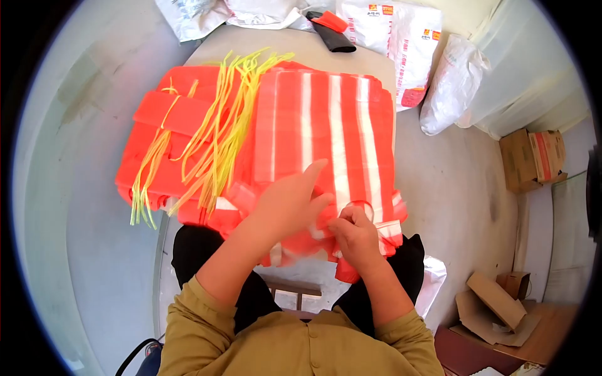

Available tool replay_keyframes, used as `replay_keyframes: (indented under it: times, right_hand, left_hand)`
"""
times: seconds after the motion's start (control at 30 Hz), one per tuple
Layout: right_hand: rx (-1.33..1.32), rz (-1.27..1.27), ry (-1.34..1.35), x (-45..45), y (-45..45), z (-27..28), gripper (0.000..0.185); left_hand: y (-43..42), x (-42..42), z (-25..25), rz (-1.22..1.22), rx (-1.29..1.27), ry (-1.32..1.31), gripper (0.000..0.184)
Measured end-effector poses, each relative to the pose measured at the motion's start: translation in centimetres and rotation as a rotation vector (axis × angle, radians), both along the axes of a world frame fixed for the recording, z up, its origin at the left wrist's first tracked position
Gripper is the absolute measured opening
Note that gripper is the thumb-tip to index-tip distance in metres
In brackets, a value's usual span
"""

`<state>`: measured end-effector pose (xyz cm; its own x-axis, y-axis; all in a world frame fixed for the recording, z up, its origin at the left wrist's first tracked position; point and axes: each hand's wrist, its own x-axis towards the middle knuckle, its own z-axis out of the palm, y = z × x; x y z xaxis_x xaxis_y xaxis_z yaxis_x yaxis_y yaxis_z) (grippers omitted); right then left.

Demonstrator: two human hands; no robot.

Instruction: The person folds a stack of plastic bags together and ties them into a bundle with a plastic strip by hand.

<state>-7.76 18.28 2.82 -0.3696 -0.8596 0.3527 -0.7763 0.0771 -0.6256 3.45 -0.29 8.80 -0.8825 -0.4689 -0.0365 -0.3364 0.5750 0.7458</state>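
Two hands meet the striped bags (319,125) at their near end, stripes running away from me: left hand (287,203) half open, hold unclear; right hand (360,237) pinching nearer their right corner.

No text, brand or number can be read with certainty. On the white printed sacks (406,74) beyond the far right side of the desk (370,61), there are small red and yellow labels (431,35), and also pink-red characters which run in lines along the sacks, but all of this is too small and blurred for reading. Near the lower edge of the sacks stands one red printed patch (412,97), and its content I cannot tell.
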Motion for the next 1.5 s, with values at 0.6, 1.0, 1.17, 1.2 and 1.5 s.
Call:
replay_keyframes:
  times: [0.6, 1.0, 1.17, 1.2, 1.5]
  right_hand:
    - [-0.075, -0.056, -0.153, 0.0, -0.8, 0.2, 0.007]
    - [-0.117, -0.389, -0.401, -3.3, 1.1, 0.4, 0.011]
    - [0.023, -0.343, -0.913, -1.5, 1.8, 1.8, 0.018]
    - [0.068, -0.196, -0.994, -1.2, 2.1, 0.9, 0.037]
    - [-0.456, -0.27, -1.446, 1.7, -1.4, 1.7, 0.07]
  left_hand:
    - [-0.3, 0.6, -2.9, -0.327, -0.244, 0.26, 0.034]
    - [0.0, -0.4, -4.6, -0.08, -0.049, 0.219, 0.021]
    - [-0.5, -0.5, -5.0, -0.095, -0.011, 0.261, 0.017]
    - [-0.5, -0.5, -5.0, -0.097, -0.002, 0.264, 0.017]
    - [-0.2, -0.3, -4.8, -0.096, -0.009, 0.273, 0.018]
